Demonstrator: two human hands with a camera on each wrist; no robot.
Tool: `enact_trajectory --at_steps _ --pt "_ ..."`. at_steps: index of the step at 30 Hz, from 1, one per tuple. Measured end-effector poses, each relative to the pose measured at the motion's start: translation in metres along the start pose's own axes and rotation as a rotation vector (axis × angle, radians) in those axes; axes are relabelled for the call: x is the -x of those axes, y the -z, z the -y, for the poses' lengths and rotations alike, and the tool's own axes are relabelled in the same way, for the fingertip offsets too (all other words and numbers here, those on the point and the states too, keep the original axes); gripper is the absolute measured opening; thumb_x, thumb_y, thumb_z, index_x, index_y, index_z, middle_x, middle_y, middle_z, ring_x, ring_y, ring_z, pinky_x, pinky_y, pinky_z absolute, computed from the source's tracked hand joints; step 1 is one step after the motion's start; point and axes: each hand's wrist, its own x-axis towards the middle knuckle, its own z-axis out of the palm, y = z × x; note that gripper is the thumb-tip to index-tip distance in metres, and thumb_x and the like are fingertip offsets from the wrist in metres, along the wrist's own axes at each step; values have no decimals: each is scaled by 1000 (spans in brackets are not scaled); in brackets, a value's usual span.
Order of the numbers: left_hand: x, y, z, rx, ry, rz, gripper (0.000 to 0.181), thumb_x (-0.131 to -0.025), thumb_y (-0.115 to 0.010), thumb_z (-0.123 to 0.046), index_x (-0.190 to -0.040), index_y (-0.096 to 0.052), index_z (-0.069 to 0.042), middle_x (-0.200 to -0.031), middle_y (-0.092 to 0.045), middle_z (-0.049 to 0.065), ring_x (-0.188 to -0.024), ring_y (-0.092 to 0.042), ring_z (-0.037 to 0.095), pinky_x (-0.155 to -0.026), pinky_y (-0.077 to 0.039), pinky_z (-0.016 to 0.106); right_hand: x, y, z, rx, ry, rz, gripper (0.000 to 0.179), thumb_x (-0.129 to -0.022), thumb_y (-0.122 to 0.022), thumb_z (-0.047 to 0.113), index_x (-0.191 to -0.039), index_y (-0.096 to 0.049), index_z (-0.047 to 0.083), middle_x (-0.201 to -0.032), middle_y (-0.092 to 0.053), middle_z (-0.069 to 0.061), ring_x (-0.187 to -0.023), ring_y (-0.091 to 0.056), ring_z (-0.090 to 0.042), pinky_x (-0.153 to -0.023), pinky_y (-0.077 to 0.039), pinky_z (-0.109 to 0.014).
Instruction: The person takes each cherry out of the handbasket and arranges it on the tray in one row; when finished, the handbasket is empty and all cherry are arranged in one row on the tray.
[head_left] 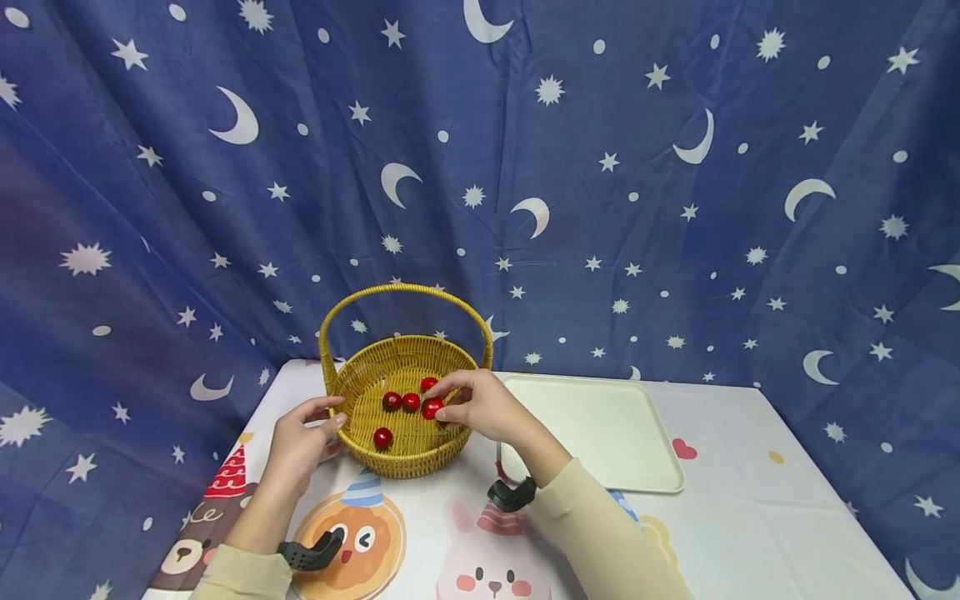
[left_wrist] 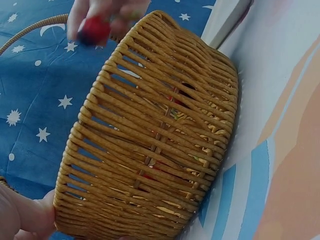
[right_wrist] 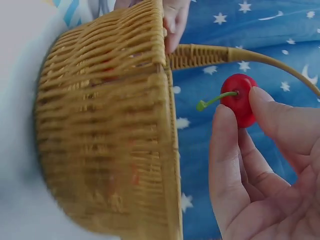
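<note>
A yellow-brown wicker basket [head_left: 405, 462] with a tall arched handle [head_left: 406, 288] stands at the left of the table. My left hand [head_left: 300, 437] grips its left rim near the handle's base. Over the basket's right side, my right hand [head_left: 480, 404] pinches a red cherry [right_wrist: 239, 100] between thumb and fingertips. A short green stem [right_wrist: 216, 100] sticks out from that cherry. In the left wrist view, the held cherry [left_wrist: 94, 31] shows above the rim. Several other red cherries [head_left: 392, 402] lie apart inside the basket, one [head_left: 383, 438] close to its front wall.
A flat cream-white tray [head_left: 592, 425] lies right of the basket, partly behind my right forearm. The white tablecloth [head_left: 780, 500] carries printed cartoon animals and a red heart [head_left: 683, 449]. A blue curtain [head_left: 570, 275] with moons and stars hangs behind the table.
</note>
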Motion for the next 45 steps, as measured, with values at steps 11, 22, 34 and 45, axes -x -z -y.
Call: enact_trajectory --at_steps 11,22,34,45 --pt "2 -1 1 6 -5 8 44 -109 -64 -12 -151 -58 -4 -144 -47 21 -117 -64 31 -87 -67 34 50 54 -47 -24 -37 -96 26 -92 -75 -6 -117 -79 2 -118 -77 -18 -93 -78 -31 -82 -68 -48" --pt "1 -1 1 13 -4 6 44 -108 -64 -12 -151 -58 -4 -144 -48 20 -114 -64 27 -88 -67 36 30 66 -103 55 -266 -286 24 -91 -80 -5 -113 -81 3 -106 -75 -15 -82 -72 -15 -72 -67 -30" --pt "0 -1 2 9 -18 4 43 -108 -64 -12 -151 -58 -5 -142 -48 20 -106 -64 22 -86 -67 34 22 61 -114 201 -331 -321 22 -91 -82 3 -112 -82 8 -95 -73 -8 -73 -61 -13 -62 -53 -21" --pt "0 0 3 12 -13 5 43 -108 -64 -12 -151 -58 -5 -142 -48 19 -108 -64 22 -86 -66 34 37 70 -96 165 -249 -291 31 -94 -76 0 -125 -78 4 -116 -77 -18 -78 -74 -29 -67 -64 -37"
